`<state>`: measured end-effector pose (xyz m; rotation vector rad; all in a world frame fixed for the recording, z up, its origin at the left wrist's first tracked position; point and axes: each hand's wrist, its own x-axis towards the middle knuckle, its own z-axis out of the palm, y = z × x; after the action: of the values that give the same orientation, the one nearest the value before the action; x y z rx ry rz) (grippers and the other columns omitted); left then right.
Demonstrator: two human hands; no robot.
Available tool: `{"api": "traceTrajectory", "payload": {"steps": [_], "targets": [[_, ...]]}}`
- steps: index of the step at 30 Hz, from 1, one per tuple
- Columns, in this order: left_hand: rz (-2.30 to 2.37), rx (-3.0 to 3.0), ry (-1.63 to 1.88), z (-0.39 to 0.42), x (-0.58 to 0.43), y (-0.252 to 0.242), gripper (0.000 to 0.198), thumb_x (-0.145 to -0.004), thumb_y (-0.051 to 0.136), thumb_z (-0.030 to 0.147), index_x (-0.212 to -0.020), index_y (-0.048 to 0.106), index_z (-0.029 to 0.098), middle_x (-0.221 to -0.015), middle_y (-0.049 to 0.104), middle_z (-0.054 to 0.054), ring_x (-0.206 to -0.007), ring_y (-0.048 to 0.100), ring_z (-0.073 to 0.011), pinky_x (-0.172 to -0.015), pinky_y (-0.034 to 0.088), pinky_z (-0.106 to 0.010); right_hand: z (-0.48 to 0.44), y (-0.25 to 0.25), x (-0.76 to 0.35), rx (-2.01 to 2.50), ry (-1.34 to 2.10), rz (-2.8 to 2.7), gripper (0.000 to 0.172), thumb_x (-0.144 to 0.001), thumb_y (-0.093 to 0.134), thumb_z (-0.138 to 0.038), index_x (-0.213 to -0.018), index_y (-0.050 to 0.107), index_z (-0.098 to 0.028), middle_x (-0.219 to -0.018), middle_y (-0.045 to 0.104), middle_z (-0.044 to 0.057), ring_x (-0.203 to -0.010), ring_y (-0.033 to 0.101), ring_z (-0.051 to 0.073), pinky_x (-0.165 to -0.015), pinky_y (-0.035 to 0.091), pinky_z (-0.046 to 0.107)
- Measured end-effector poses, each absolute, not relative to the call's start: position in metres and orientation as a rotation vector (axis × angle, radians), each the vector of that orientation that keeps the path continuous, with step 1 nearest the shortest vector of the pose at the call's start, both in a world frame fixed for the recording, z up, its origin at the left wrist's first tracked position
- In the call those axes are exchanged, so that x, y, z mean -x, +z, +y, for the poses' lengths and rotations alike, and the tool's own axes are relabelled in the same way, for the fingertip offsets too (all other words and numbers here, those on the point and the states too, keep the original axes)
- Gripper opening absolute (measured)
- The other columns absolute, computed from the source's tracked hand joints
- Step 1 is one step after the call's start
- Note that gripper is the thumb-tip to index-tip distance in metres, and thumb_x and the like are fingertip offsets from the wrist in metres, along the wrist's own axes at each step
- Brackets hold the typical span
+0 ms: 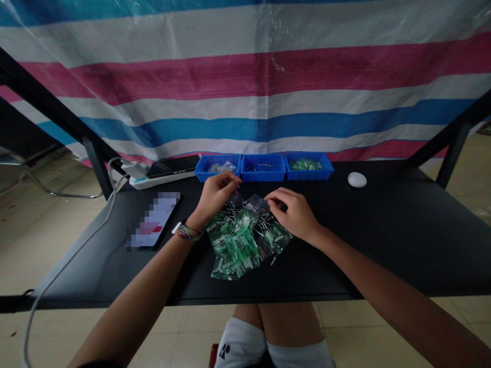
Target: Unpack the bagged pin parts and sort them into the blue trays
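Note:
A heap of small plastic bags with green and white pieces (240, 245) lies on the black table, loose metal pins (264, 220) scattered among them. My left hand (218, 197), with a woven bracelet at the wrist, is closed at the heap's upper left, just before the blue bins; what its fingertips hold is too small to make out. On the heap's other side, my right hand (293, 210) has thumb and fingers curled together at the edge of a clear plastic bag (256, 204) and appears to pinch it.
Three blue bins stand in a row behind: clear packets in the left bin (218, 174), metal pieces in the middle bin (263, 176), green pieces in the right bin (310, 175). A phone (159, 222), a power strip (161, 179) with cable, and a white mouse (357, 179) lie around.

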<state>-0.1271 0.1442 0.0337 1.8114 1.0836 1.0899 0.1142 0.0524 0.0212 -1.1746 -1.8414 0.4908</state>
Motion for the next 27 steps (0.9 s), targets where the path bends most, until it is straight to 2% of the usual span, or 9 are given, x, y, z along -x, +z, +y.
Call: {"api": "traceTrajectory", "payload": {"steps": [3, 5, 7, 10, 15, 18, 23, 27], "targets": [[1.049, -2.284, 0.882, 0.138, 0.123, 0.031, 0.020, -0.089, 0.066, 0.027, -0.098, 0.082, 0.020, -0.095, 0.081, -0.006, -0.086, 0.072, -0.0226, -0.081, 0.054, -0.035, 0.053, 0.015, -0.114, 1.149, 0.295, -2.067, 0.025, -0.100, 0.058, -0.012, -0.108, 0.080, -0.020, -0.109, 0.076, 0.011, -0.112, 0.066, 0.028, -0.102, 0.056, 0.046], [1.003, -2.486, 0.772, 0.136, 0.121, 0.029, 0.023, -0.090, 0.065, 0.023, -0.104, 0.083, 0.021, -0.103, 0.082, -0.007, -0.097, 0.072, -0.0255, -0.093, 0.053, -0.041, 0.055, 0.009, -0.114, 1.156, 0.262, -2.132, 0.027, -0.100, 0.059, -0.012, -0.113, 0.081, -0.021, -0.116, 0.076, 0.012, -0.124, 0.062, 0.030, -0.110, 0.054, 0.050], [0.979, -2.578, 0.700, 0.137, 0.122, 0.027, 0.025, -0.092, 0.065, 0.025, -0.109, 0.083, 0.021, -0.107, 0.083, -0.008, -0.100, 0.071, -0.0272, -0.098, 0.052, -0.044, 0.056, 0.005, -0.114, 1.195, 0.254, -2.154, 0.028, -0.100, 0.062, -0.012, -0.115, 0.083, -0.023, -0.120, 0.076, 0.012, -0.130, 0.059, 0.031, -0.114, 0.052, 0.053], [0.958, -2.588, 0.659, 0.139, 0.123, 0.025, 0.027, -0.093, 0.068, 0.028, -0.115, 0.082, 0.021, -0.111, 0.083, -0.007, -0.103, 0.072, -0.0274, -0.099, 0.053, -0.045, 0.056, 0.002, -0.114, 1.240, 0.265, -2.157, 0.029, -0.099, 0.064, -0.012, -0.117, 0.083, -0.024, -0.123, 0.077, 0.011, -0.133, 0.058, 0.032, -0.115, 0.051, 0.056], [0.943, -2.438, 0.701, 0.140, 0.123, 0.022, 0.031, -0.090, 0.069, 0.020, -0.119, 0.080, 0.023, -0.115, 0.083, -0.005, -0.108, 0.073, -0.0247, -0.102, 0.055, -0.042, 0.056, 0.003, -0.113, 1.271, 0.289, -2.134, 0.030, -0.098, 0.065, -0.012, -0.118, 0.084, -0.023, -0.127, 0.078, 0.010, -0.134, 0.060, 0.032, -0.117, 0.051, 0.057], [0.922, -2.272, 0.785, 0.139, 0.121, 0.021, 0.031, -0.088, 0.070, 0.020, -0.118, 0.077, 0.021, -0.118, 0.081, -0.008, -0.107, 0.074, -0.0239, -0.100, 0.058, -0.041, 0.056, 0.003, -0.113, 1.273, 0.293, -2.127, 0.031, -0.097, 0.065, -0.012, -0.120, 0.083, -0.022, -0.129, 0.078, 0.011, -0.134, 0.060, 0.033, -0.117, 0.051, 0.058], [0.842, -2.082, 0.873, 0.137, 0.116, 0.019, 0.033, -0.086, 0.070, 0.021, -0.119, 0.073, 0.019, -0.112, 0.077, -0.010, -0.100, 0.075, -0.0222, -0.093, 0.060, -0.037, 0.055, 0.000, -0.112, 1.288, 0.280, -2.128, 0.035, -0.096, 0.065, -0.012, -0.127, 0.081, -0.020, -0.136, 0.076, 0.012, -0.137, 0.058, 0.035, -0.117, 0.050, 0.061], [0.976, -2.185, 0.902, 0.139, 0.116, 0.016, 0.028, -0.088, 0.074, 0.029, -0.115, 0.076, 0.020, -0.111, 0.074, -0.010, -0.098, 0.072, -0.0239, -0.092, 0.058, -0.039, 0.056, -0.001, -0.112, 1.296, 0.276, -2.120, 0.038, -0.095, 0.065, -0.011, -0.128, 0.080, -0.023, -0.138, 0.075, 0.011, -0.139, 0.057, 0.034, -0.118, 0.049, 0.061]]}}
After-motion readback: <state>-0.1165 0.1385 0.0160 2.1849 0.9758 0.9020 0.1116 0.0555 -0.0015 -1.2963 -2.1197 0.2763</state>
